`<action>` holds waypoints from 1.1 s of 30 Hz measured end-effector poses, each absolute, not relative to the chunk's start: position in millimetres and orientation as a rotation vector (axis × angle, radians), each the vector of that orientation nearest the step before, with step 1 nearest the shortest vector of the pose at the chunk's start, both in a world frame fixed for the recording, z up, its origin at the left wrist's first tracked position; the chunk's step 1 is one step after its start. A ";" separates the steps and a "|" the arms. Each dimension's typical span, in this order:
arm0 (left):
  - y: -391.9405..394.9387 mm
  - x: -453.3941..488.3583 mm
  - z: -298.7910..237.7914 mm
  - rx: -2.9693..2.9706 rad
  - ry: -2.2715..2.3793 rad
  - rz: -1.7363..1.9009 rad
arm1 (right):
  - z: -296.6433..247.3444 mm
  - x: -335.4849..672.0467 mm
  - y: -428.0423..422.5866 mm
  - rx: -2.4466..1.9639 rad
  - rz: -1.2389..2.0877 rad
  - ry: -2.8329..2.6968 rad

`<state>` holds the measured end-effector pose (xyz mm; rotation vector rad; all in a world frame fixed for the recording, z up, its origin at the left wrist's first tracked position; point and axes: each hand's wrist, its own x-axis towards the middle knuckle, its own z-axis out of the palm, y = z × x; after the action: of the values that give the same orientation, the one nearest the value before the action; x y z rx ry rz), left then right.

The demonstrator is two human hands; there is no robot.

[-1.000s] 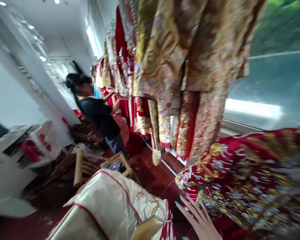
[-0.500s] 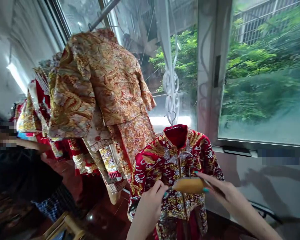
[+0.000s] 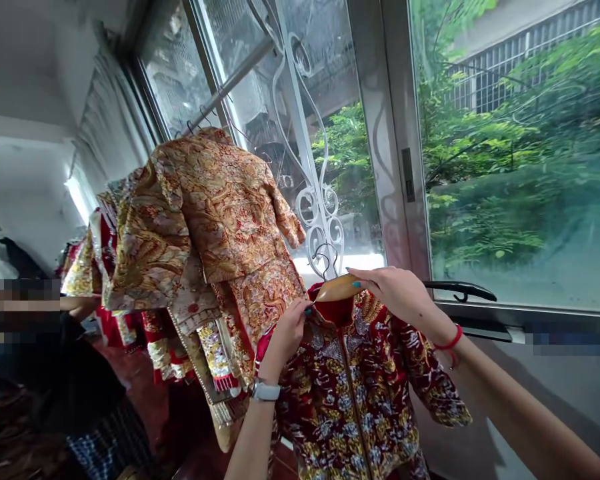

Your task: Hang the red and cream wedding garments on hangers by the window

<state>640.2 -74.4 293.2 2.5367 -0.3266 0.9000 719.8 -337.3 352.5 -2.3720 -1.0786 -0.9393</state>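
Note:
A red jacket (image 3: 355, 393) embroidered in gold and silver hangs in front of me. My right hand (image 3: 397, 293) is closed over a wooden hanger (image 3: 337, 289) at the jacket's red collar. The hanger's metal hook (image 3: 325, 257) points up beside white window scrollwork. My left hand (image 3: 290, 330), with a watch on its wrist, pinches the collar at the hanger's left end.
A gold and red embroidered jacket (image 3: 205, 213) and several more garments hang from a rail (image 3: 230, 83) running up left along the window. Another person in dark clothes (image 3: 35, 373) stands at the left. A dark window handle (image 3: 460, 290) juts out at the sill.
The view swung from the room to the window. My hands brought the wooden hanger up from the jacket's chest to its collar, and the jacket has risen.

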 end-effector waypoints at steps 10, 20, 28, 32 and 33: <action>-47.1 643.9 283.6 2.594 -0.304 0.900 | 317.0 716.1 -311.2 -2.362 -0.989 -1.080; -28.1 614.5 267.6 2.761 -0.144 1.049 | 283.8 750.0 -293.4 -1.987 -0.549 -1.218; -36.5 603.1 272.8 2.836 0.051 0.906 | 278.1 759.6 -315.1 -2.058 -0.423 -1.175; -19.4 589.1 272.7 2.819 0.164 0.899 | 257.0 760.0 -337.2 -2.140 -0.527 -1.174; -17.2 586.2 271.4 2.810 0.144 0.871 | 253.6 760.4 -340.7 -2.142 -0.577 -1.178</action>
<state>586.2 -17.2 271.4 2.8096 0.1438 0.8706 760.4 -340.7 253.6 -2.1416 -1.1781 -0.5768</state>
